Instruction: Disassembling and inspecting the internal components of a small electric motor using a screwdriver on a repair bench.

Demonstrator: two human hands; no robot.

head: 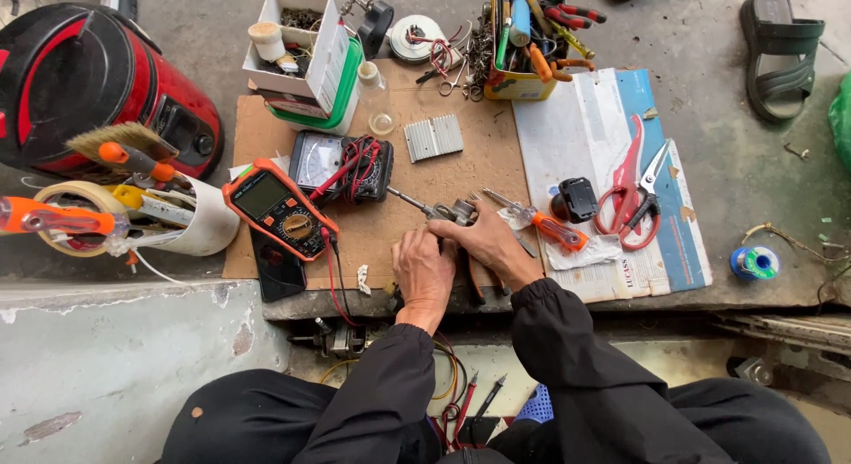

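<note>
My left hand (424, 273) and my right hand (489, 244) meet over a brown cardboard sheet (483, 176) on the concrete ledge. Together they hold a small grey metal part (454, 212) with a thin shaft sticking out to the upper left. The fingers of both hands curl around it, hiding its lower half. An orange-handled screwdriver (542, 222) lies just right of my right hand. Black sleeves cover both arms.
An orange multimeter (278, 209) and a black analogue meter (341, 165) with red leads lie at left. Red shears (631, 185), a black block (577, 199), an aluminium heat sink (433, 137), a yellow tool box (523, 38), a white cup of tools (191, 220) and a red cooker (93, 87) surround them.
</note>
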